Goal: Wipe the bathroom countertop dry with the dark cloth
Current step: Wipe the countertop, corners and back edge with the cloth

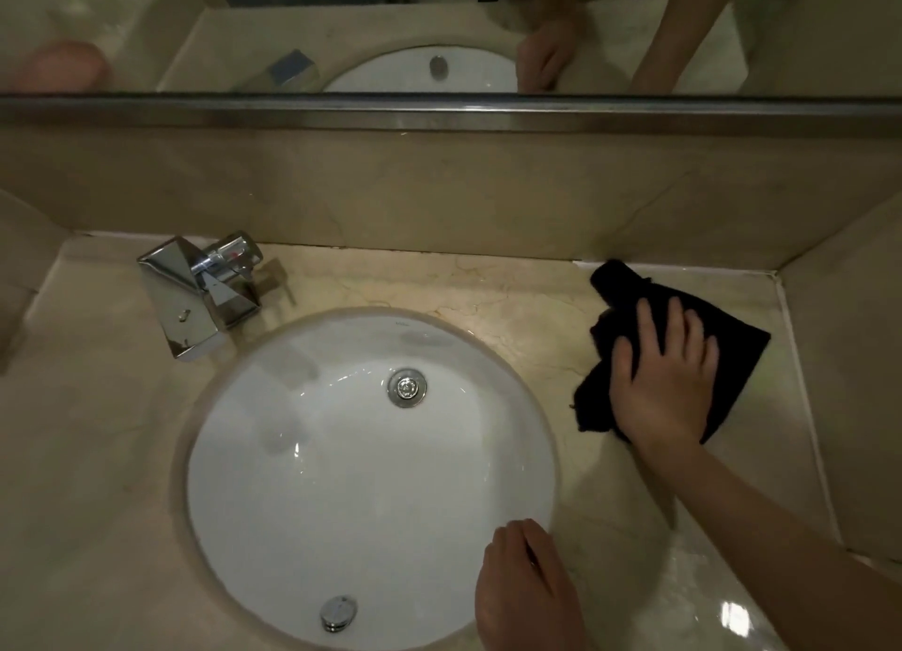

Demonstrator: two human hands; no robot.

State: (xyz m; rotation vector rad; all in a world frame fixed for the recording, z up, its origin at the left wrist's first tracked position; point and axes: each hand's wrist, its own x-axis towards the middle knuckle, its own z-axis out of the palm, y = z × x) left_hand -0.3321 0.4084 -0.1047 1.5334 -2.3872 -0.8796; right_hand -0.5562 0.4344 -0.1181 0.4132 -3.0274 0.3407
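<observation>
A black cloth (732, 343) lies spread on the beige marble countertop (512, 289), at the back right beside the sink. My right hand (668, 377) rests flat on top of it, fingers slightly spread, pressing it against the stone. My left hand (524, 587) sits at the sink's front right rim, fingers curled, with nothing seen in it.
A round white sink basin (341, 479) with a metal drain (406, 386) fills the middle. A chrome faucet (200, 294) stands at the back left. Marble walls enclose the counter on the left, back and right. A mirror (439, 30) runs above the backsplash.
</observation>
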